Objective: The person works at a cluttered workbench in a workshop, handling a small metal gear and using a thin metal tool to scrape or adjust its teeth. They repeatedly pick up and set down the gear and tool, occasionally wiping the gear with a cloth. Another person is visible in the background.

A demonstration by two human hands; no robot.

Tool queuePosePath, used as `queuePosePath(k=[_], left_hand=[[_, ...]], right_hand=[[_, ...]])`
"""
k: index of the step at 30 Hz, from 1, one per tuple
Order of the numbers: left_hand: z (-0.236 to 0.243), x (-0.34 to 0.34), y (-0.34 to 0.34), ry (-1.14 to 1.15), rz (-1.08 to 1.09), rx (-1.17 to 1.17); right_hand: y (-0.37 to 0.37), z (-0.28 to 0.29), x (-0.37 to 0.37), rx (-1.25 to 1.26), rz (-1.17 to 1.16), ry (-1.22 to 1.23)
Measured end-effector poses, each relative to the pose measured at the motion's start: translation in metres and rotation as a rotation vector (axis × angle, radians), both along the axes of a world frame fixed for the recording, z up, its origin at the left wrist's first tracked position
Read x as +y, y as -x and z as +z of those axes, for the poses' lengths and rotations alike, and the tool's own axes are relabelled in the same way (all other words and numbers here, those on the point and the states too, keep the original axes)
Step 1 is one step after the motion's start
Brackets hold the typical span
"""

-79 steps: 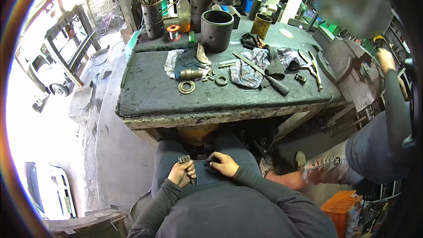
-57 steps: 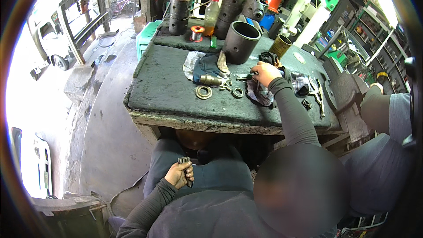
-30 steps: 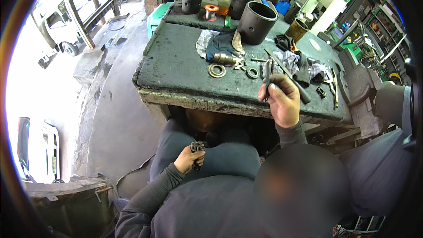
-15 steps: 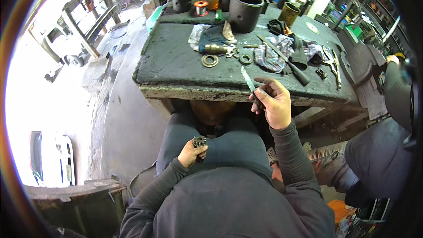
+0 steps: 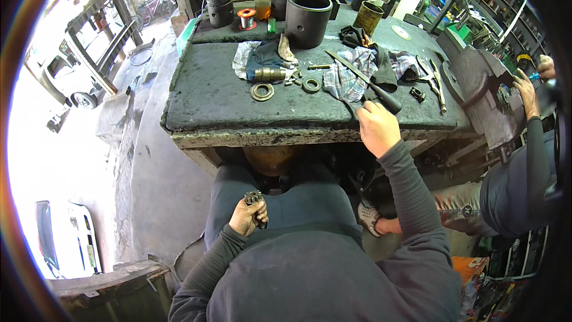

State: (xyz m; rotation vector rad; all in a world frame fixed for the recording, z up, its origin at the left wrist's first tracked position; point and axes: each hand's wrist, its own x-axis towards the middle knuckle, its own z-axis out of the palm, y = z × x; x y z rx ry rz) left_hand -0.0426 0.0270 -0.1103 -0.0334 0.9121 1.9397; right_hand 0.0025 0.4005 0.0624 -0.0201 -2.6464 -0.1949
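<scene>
Grey metal first, above the lap [image 5: 289, 206]: clamping a toothed gear piece [image 5: 254, 196] in the fingers of the left hand [image 5: 245, 217], toothed end up. Farther out, over the near edge of the tabletop [image 5: 208, 107], holding a thin dark blade [image 5: 349, 108] with the right hand [image 5: 379, 129], fingers closed on it, just beside a checked cloth [image 5: 338, 86]; cannot tell whether touching down. Beyond, past a flat metal ring [image 5: 262, 99] and a smaller ring [image 5: 311, 91], on to a wide black cylinder [image 5: 307, 25].

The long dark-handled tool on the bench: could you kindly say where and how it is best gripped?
Probably around its dark handle, from above and near right: the thick handle points that way, while the narrow blade lies across the checked cloth.
</scene>
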Motion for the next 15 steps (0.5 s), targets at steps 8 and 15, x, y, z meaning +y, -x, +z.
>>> queuePosePath(k=[8, 15], left_hand=[[0.009, 0.001, 0.000, 0.034, -0.011, 0.095], [0.079, -0.005, -0.006, 0.173, -0.104, 0.554]], right_hand=[[-0.052, 0.006, -0.040, 0.232, 0.091, 1.458], [-0.071, -0.014, -0.085, 0.156, 0.547, 2.245]])
